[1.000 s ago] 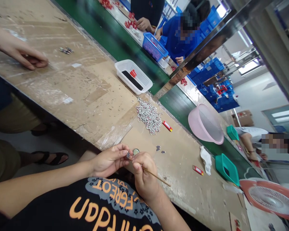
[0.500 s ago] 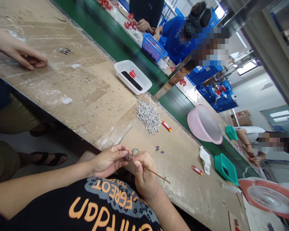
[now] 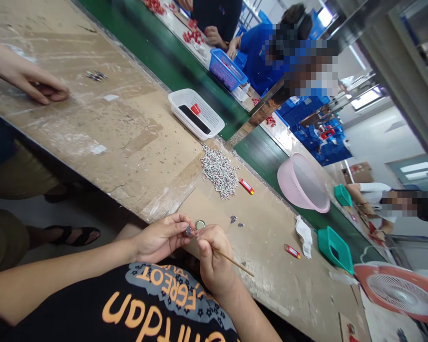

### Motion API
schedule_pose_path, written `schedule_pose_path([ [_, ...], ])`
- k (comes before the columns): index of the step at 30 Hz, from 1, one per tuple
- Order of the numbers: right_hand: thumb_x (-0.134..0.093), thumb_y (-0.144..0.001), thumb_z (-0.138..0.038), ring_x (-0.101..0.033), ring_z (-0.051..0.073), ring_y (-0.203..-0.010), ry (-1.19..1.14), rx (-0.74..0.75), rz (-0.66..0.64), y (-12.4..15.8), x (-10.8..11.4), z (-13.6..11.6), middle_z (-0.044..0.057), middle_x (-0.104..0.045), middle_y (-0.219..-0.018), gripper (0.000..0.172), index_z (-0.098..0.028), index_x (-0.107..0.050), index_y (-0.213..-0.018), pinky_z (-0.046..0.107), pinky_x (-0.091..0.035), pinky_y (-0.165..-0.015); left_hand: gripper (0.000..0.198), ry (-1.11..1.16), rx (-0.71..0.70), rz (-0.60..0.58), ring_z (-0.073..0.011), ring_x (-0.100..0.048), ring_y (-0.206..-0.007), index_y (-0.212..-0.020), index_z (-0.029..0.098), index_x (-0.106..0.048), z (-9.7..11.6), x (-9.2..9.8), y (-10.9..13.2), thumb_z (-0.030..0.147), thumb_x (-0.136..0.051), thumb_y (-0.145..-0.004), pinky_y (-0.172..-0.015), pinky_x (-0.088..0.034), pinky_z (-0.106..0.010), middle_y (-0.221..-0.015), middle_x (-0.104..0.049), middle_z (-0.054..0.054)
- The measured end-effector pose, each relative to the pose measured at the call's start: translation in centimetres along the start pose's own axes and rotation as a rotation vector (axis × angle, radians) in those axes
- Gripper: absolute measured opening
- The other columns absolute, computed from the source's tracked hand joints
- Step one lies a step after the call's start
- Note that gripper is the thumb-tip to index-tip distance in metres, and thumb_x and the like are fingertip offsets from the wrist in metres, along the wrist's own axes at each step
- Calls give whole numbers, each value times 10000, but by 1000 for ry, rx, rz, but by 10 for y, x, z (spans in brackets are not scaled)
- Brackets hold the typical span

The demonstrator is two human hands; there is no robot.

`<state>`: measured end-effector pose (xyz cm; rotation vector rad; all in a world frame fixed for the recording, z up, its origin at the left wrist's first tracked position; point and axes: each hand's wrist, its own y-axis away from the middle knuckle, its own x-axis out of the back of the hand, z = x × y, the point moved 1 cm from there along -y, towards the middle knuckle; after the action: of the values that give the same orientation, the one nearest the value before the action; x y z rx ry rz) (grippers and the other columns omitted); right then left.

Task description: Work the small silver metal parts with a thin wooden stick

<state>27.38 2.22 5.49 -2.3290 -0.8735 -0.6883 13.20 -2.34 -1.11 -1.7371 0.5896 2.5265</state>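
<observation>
Resting on the tabletop [image 3: 139, 180] at your far left is a co-worker's hand [image 3: 52, 90], with a little cluster of small parts [image 3: 96, 76] just beyond it. Coming right, your left hand [image 3: 166, 237] pinches a small dark piece [image 3: 189, 231] between thumb and fingers, over the table's near edge. Beyond, a white basket [image 3: 216, 132] holds a black slab [image 3: 190, 118] and a red cup [image 3: 195, 109]. A round cap [image 3: 200, 225] sits just past your fingertips — close in, right beside the work. Your right hand [image 3: 216, 256] is closed round a thin brown stick [image 3: 237, 265], its tip end at the dark piece; whether they touch is too small to tell. Further in lies a heap of small silvery parts [image 3: 219, 171], then a red packet [image 3: 247, 186] and two loose dark bits [image 3: 233, 219]. A metal post [image 3: 258, 111] slants up behind the heap — it hides part of the far bench. Rightward come a pink basket [image 3: 287, 185], a second red packet [image 3: 292, 251], a crumpled white cloth [image 3: 304, 237], a teal tray [image 3: 324, 247] and an orange fan [image 3: 395, 289].
</observation>
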Motion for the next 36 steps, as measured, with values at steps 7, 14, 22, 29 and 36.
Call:
schedule_pose_path([
  [7, -389, -930, -234, -543, 151, -755, 0, 1, 17, -1, -2, 0, 37, -569, -760, 182, -195, -528, -819, 326, -465, -728, 40, -15, 7, -2, -118, -606, -771, -809, 133, -610, 0, 1, 0, 146, -646, -799, -707, -512, -218, -827, -637, -37],
  [14, -403, -919, -228, -551, 160, -793, -12, -10, -2, 2, -1, 0, 37, -563, -766, 178, -195, -527, -796, 342, -466, -752, 12, 0, -10, 11, -101, -605, -763, -817, 129, -611, 0, 1, -2, 121, -606, -825, -723, -511, -202, -804, -637, -39],
  [22, -408, -916, -201, -548, 154, -793, -34, 19, 24, 1, -2, 0, 33, -563, -773, 150, -197, -530, -829, 339, -463, -752, 18, -7, -6, 8, -101, -601, -768, -810, 131, -601, -1, 2, 0, 121, -605, -825, -724, -508, -204, -816, -633, -35],
  [29, -414, -916, -205, -536, 151, -776, -23, 22, 34, 0, -5, 2, 31, -569, -768, 146, -195, -534, -834, 337, -460, -751, 29, -22, -11, 9, -116, -599, -773, -824, 128, -601, -1, 3, -1, 139, -625, -813, -709, -510, -215, -835, -628, -39],
  [36, -420, -908, -198, -547, 159, -812, -30, 26, 3, 0, -4, 1, 42, -574, -799, 143, -194, -552, -852, 341, -461, -768, 17, -17, -31, 28, -104, -594, -746, -807, 129, -602, -2, 3, -1, 128, -616, -817, -702, -506, -202, -795, -632, -35],
])
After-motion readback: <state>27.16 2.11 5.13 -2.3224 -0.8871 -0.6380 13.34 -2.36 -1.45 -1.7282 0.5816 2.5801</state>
